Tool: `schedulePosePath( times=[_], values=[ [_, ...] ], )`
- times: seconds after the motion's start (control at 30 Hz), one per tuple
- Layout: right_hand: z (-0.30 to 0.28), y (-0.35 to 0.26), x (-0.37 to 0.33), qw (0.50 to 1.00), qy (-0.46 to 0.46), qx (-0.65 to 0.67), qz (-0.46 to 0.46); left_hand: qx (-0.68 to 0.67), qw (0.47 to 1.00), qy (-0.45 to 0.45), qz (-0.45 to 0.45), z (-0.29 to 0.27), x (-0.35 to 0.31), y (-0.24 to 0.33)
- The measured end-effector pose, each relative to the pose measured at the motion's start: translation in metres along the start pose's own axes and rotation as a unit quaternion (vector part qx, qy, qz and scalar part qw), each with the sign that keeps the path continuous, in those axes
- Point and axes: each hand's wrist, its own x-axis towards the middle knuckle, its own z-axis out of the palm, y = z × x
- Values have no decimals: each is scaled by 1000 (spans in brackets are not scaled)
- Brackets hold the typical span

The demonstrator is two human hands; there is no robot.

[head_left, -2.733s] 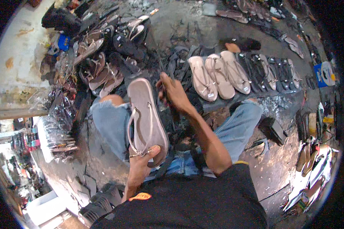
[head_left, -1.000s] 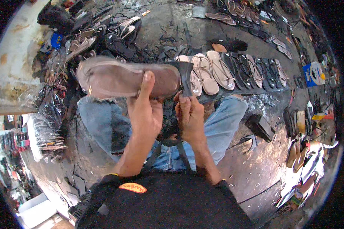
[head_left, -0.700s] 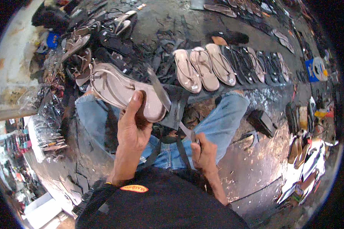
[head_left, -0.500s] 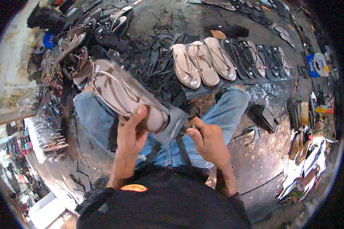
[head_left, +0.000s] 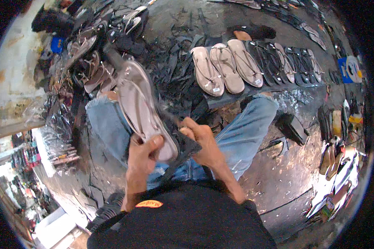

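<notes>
My left hand (head_left: 144,150) grips a beige flip-flop (head_left: 138,106) near its rounded lower end, thumb on the footbed and fingers beneath. The sandal is tilted, its thin straps across the upper side, above my left knee. A dark sheet of sole material (head_left: 188,146) sticks out past the sandal's edge, beside my right hand. My right hand (head_left: 203,141) is closed around a thin dark knife (head_left: 169,116), blurred, whose blade reaches to the sandal's right edge. Its handle is hidden in my fingers.
Dark offcuts (head_left: 170,70) lie heaped beyond my knees. A row of beige and black sandals (head_left: 245,62) stands on a dark board at the far right. More sandals (head_left: 83,50) are piled at the far left. A black block (head_left: 293,128) lies right of my right knee.
The sandal has turned more upright and shifted right. My right hand has moved left and up along its edge, and the grey sole sheet that jutted beyond the sandal's end now shows less.
</notes>
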Motion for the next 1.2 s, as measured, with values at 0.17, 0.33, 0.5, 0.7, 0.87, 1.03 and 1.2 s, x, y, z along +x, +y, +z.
schedulePosePath(
  times=[0.17, 0.33, 0.5, 0.7, 0.87, 1.03, 1.2],
  values=[
    [-25, 38, -15, 967, 176, 179, 34, -167, 984, -27, 52, 17, 13, 19],
    [-128, 33, -87, 901, 410, 120, 73, -328, 915, -9, 233, 51, 93, 130],
    [-191, 50, -144, 796, 547, 258, 19, 27, 988, -95, 121, 30, 224, -36],
    [-140, 59, -110, 781, 543, 286, 112, 290, 946, 114, 85, 143, 224, -144],
    [-112, 55, -69, 882, 438, 135, 108, 281, 923, 128, 228, 180, 184, -76],
    [-67, 1, -64, 949, 273, 81, 134, 279, 940, 92, 174, 118, 191, -24],
    [-25, 11, -66, 968, 157, -42, 189, 170, 977, 12, 127, 109, 170, -16]
  ],
)
